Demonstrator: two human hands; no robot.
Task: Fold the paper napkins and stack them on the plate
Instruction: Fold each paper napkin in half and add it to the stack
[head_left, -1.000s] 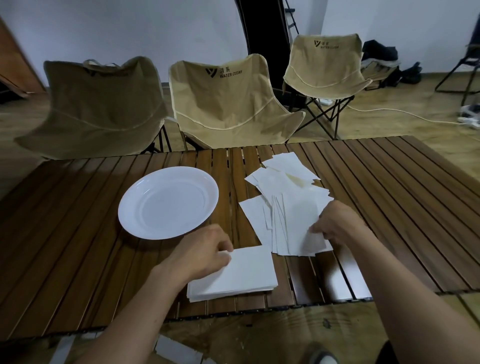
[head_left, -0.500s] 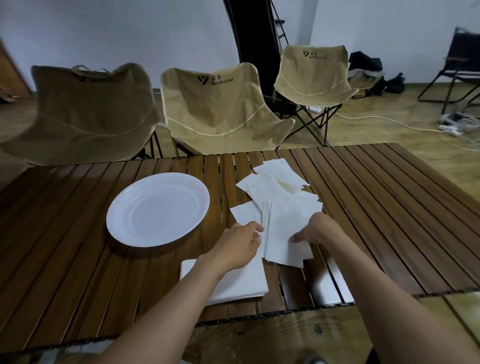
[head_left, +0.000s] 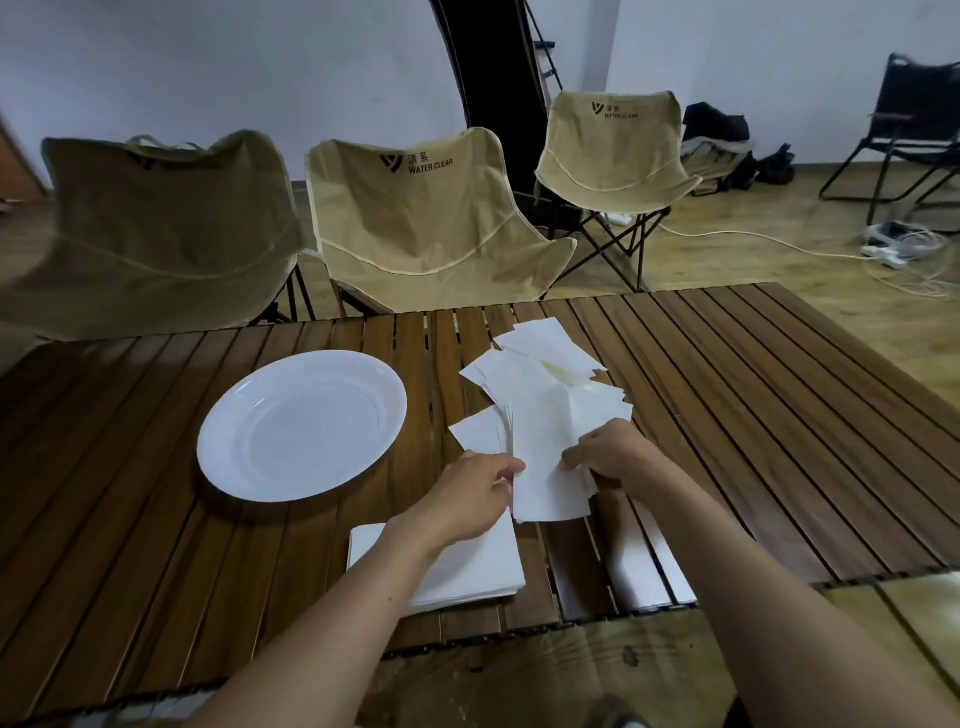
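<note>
Head view: both hands (head_left: 540, 475) at napkin (head_left: 551, 457) edges

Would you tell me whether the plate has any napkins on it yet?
Empty. The plate shows only bare white surface; the napkins lie beside it on the table.

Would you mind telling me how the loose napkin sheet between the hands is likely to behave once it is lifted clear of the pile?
Probably floppy: the napkin already bends along a crease while the left hand and right hand pinch its edges. Likely very light, being one thin sheet. The fanned pile beneath looks loose, so neighbouring sheets may drag along.
</note>
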